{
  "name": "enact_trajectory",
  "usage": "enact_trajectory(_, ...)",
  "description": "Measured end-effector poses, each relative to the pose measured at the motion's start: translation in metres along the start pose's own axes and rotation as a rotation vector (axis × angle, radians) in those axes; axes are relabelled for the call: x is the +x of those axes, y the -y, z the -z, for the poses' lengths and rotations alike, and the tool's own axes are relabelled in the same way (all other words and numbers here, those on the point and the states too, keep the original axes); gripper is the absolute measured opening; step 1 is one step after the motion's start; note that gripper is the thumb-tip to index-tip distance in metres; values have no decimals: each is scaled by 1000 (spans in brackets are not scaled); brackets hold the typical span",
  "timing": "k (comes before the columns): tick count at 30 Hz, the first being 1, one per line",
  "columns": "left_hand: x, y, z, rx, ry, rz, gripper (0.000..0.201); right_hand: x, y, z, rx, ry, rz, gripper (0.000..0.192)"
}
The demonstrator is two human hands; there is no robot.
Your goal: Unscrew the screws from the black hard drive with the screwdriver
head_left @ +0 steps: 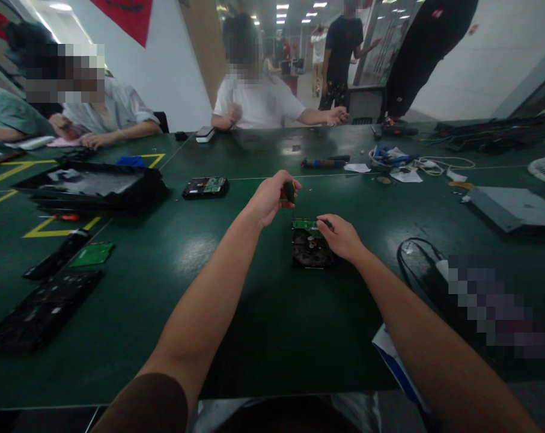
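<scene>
While the left hand (270,198) is closed around the dark handle of a screwdriver (290,195), held roughly upright with its tip down at the far left corner of a hard drive (312,245), the right hand (342,236) rests on the drive's far right edge, fingers curled and pinching that edge to steady it; the drive lies flat on the green table (263,313), near the middle of the scene, just beyond both forearms. Its underside faces up, a green circuit board (306,225) at the far end and dark cast metal nearer; its long axis runs from near to far, board end pointing away. It looks dense, stiff and fairly heavy for its bulk, so it should sit steady under the tool; the metal sides are the safe place to hold, since the exposed board and its parts seem fragile, and the smooth casing might slide on the table if pushed sideways. A second drive (205,187) lies further off to the left; a loose green board (92,254) and dark panels sit at the near left; cables (416,161) lie far right; other people sit along the far edge.
</scene>
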State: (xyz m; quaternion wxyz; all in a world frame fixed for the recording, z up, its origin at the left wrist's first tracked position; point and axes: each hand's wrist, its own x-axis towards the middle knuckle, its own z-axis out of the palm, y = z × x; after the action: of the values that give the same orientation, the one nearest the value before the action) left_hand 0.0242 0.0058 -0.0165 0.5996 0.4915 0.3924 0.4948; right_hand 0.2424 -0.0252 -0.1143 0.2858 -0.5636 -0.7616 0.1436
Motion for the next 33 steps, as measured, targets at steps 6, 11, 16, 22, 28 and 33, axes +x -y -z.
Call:
enact_trajectory(6, -3, -2, -2, 2, 59, 18, 22, 1, -2, -1, 3, -1, 2, 33)
enact_trajectory(11, -3, -1, -3, -89, 54, 61, 19, 1, -3, -1, -4, 5, 9, 34)
enact_trajectory(16, -2, -2, -2, 68, -3, -48, 22, 0, -3, -2, -9, 3, -9, 34)
enact_trajectory(22, -5, -2, -2, 12, 66, 12, 23, 1, -4, -2, -5, -6, 13, 32)
enact_trajectory(28, -2, 1, -6, -115, 43, 92, 19, 0, -2, -1, -4, -10, -5, 32)
enact_trajectory(33, -2, -1, -2, 22, 3, -18, 22, 0, -3, -1, -9, -6, 2, 34)
